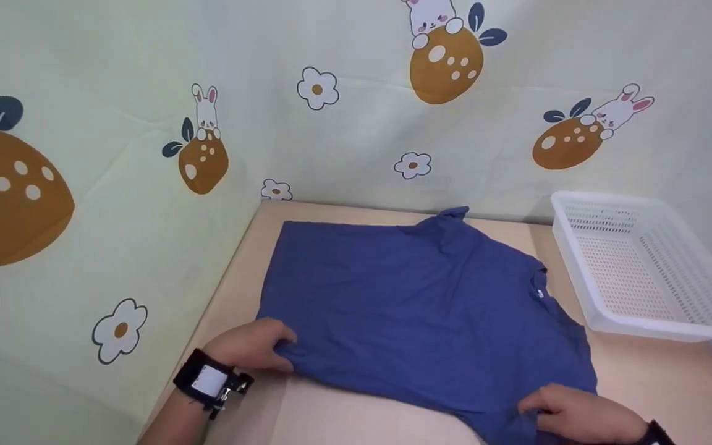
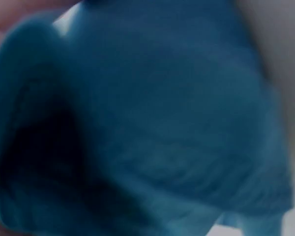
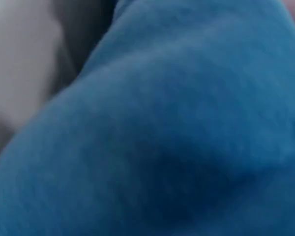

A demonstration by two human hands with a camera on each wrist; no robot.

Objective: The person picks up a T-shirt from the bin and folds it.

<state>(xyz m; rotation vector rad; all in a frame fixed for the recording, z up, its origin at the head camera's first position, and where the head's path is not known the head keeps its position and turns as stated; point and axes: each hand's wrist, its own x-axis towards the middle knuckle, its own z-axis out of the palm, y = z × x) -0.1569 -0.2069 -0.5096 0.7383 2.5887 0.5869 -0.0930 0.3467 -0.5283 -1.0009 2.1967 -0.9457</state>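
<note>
While the left hand (image 1: pixel 248 345) pinches the blue shirt (image 1: pixel 418 303) at lower left and the right hand (image 1: pixel 581 415) pinches it at lower right, it lies lightly creased mid-frame on the table (image 1: pixel 356 426), collar (image 1: pixel 535 284) toward the right, far sleeve (image 1: pixel 452 226) bunched.

The shirt (image 1: pixel 393 303) lies on the worktop (image 1: pixel 343 417), the basket (image 1: pixel 652 327) at its three o'clock, the backdrop (image 1: pixel 356 136) at twelve; left fingers (image 1: pixel 280 332) near eight-thirty, right fingers (image 1: pixel 536 399) near four-thirty.

No legible txt, nos. or signs.
</note>
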